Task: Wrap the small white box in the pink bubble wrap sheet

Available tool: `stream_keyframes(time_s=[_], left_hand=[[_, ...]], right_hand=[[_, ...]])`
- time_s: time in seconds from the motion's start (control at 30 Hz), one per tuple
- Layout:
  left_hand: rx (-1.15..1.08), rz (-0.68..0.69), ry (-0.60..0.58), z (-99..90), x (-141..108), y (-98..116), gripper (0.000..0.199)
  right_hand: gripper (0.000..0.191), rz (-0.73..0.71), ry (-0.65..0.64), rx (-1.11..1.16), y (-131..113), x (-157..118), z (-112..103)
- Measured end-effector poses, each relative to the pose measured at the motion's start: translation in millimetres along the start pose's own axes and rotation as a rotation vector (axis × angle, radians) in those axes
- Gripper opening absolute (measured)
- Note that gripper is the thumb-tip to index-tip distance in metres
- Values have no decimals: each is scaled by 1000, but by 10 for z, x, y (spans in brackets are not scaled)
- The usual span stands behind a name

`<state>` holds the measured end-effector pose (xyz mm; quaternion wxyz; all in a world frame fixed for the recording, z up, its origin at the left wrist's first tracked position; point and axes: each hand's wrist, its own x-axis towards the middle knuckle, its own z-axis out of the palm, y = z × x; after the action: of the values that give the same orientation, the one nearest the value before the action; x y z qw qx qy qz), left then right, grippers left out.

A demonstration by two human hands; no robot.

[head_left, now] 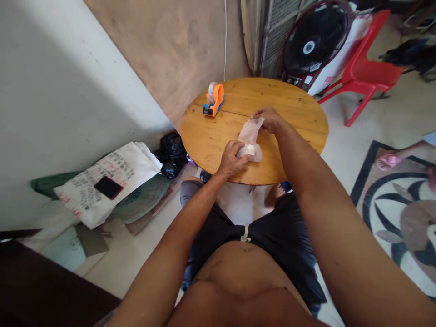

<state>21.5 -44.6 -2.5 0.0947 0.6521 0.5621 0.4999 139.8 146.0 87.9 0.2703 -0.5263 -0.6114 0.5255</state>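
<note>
While a dark phone [109, 187] lies on a white printed sack [134, 159], well apart from the left fingers [238, 145] and to their left, black plastic bags [173, 150] sit on the floor nearer to them, beside the round wooden desk [200, 141]. On the desk, beyond the left fingers and slightly to their left, stands an orange and blue tape dispenser [218, 97] with a roll in it. The left fingers are bent over a small whitish block [250, 150], pressing it and the lower end of a thin, see-through pinkish sheet [250, 131] towards the desk top. The block lies on that end, just beside the fingertips. From there the sheet runs, crumpled, up and to the right to the right fingers [259, 112], which are closed on its far corner; how the thumb sits cannot be made out. Beyond the right fingers and to their right, off the desk, are a black round fan [318, 36] and a red chair [373, 75]. Farthest right, well apart from both sets of fingers, another person's foot [388, 161] in something pink shows near a patterned floor area [412, 204].
</note>
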Motion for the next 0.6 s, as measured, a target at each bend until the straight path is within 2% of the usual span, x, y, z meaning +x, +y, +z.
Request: stream_keyframes(time_s=[0.17, 0.43, 0.6], left_hand=[[-4, -42, 37, -9, 13, 25, 27], [-48, -1, -98, -19, 72, -2, 58], [-27, -7, -171, -14, 103, 13, 60]], right_hand=[[31, 88, -1, 34, 64, 151, -10], [44, 130, 5, 24, 28, 241, -32], [43, 138, 13, -42, -9, 413, -31]])
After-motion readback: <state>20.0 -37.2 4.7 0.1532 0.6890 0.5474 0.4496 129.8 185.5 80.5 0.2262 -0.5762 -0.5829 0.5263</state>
